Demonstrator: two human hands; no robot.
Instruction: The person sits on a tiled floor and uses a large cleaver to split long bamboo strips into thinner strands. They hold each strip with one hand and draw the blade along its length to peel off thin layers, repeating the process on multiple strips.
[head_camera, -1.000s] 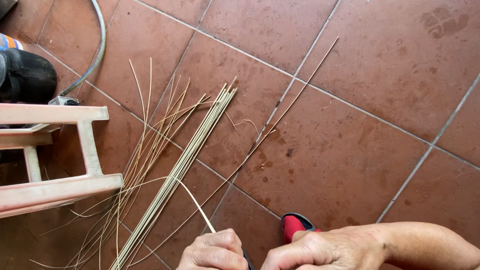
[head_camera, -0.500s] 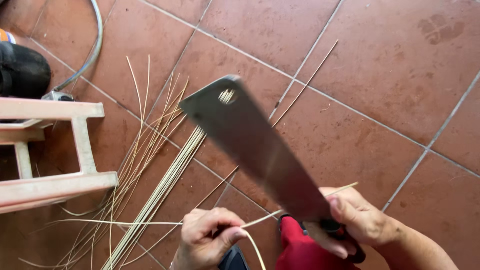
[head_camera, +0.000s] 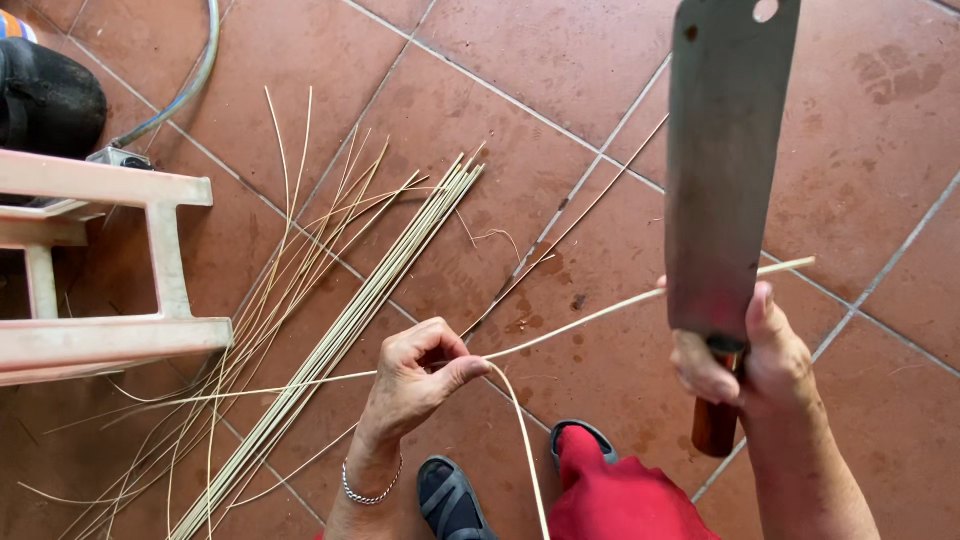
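The left hand (head_camera: 415, 375) pinched a thin pale cane strip (head_camera: 640, 298) above the red floor tiles (head_camera: 560, 60). The right hand (head_camera: 745, 365) gripped a broad, dark, wooden-handled steel cleaver (head_camera: 725, 160) upright, crossing the strip.

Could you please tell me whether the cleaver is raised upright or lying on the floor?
Raised upright: the right hand grips the handle of the cleaver, whose blade points up, clear of the tiled floor.

This looks like a home yard or porch used as a craft workspace. Reddish-brown square floor tiles (head_camera: 540, 90) lie under everything. Left of the left hand's fingers (head_camera: 425, 345) lie a bundle of pale split cane strips (head_camera: 340, 330), a pink plastic stool (head_camera: 110, 270) and a grey hose (head_camera: 190, 85).
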